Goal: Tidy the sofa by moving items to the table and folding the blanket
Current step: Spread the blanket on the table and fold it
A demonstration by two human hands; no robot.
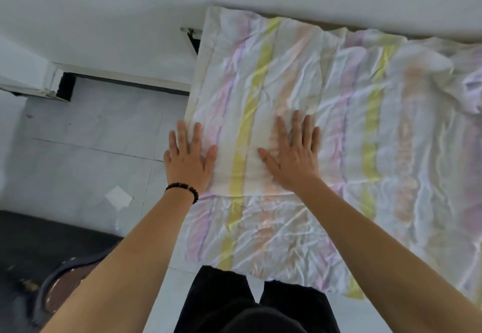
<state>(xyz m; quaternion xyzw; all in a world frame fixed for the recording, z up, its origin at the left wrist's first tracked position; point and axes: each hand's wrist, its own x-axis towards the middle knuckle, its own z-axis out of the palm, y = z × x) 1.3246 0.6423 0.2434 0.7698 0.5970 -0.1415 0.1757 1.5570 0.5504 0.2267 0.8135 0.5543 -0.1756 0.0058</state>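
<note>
Left hand (189, 159) presses flat, fingers spread, at the left edge of the blanket (378, 129); right hand (294, 156), also flat, nearer its middle, apparently on a folded-over layer.

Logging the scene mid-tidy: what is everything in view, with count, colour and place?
blanket: one, white with yellow, pink and orange stripes, spread centre and right, folded layer at its left
floor: one, pale grey tiles, left
paper scrap: one, white, on floor left of blanket
mat: one, dark, lower left
round object: one, brown, dark rim, lower left
bracelet: one, dark beads, left wrist
trousers: one pair, black, bottom centre
left hand: one, flat on blanket's left edge
right hand: one, flat on folded layer
</note>
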